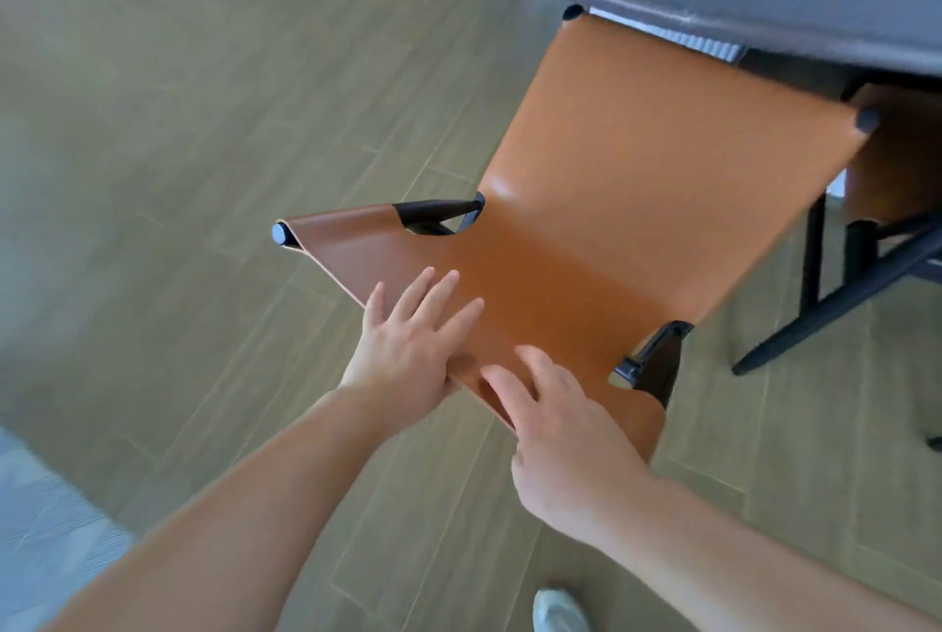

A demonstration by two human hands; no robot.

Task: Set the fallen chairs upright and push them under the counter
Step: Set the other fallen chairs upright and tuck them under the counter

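We cannot see the legs of the orange chair (637, 203) under its leather seat; only black frame ends show at the corners. The far edge of the seat sits just below the rim of the grey counter (713, 14), which runs across the upper right of the frame and is cut off at the top and right. A second orange chair (897, 157) at the right edge is mostly hidden behind the first, with its black legs showing beneath.

Our left hand (408, 351) lies with straight, spread fingers on top of the backrest at centre frame, its thumb hidden under the edge. Our right hand (560, 432) has its fingers bent over the same edge just beside it; whether they truly clasp it, we cannot tell.

Wooden floor (204, 172) fills the whole left half. A pale shoe (558, 611) is cut off at the bottom edge.
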